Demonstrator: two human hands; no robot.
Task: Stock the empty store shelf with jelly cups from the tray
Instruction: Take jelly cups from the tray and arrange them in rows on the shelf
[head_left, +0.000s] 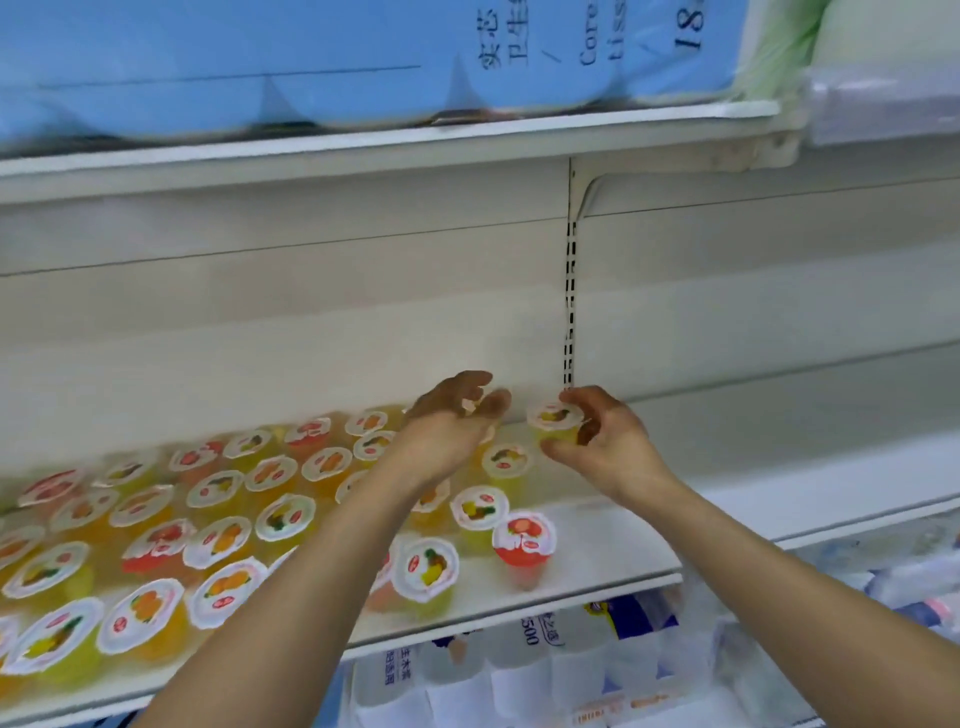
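Observation:
A white store shelf (587, 551) carries several jelly cups in rows across its left and middle; their lids show printed fruit, like the red cup (523, 543) near the front. My right hand (605, 441) grips a yellow jelly cup (555, 423) at the back of the shelf, near the slotted upright. My left hand (454, 423) reaches to the back row with fingers curled round a small cup that is mostly hidden behind them. No tray shows in this view.
A shelf above (389, 140) holds blue tissue packs (311, 57) and overhangs the work space. Below the stocked shelf stand packs of paper goods (519, 670). The right part of the shelf is bare white surface.

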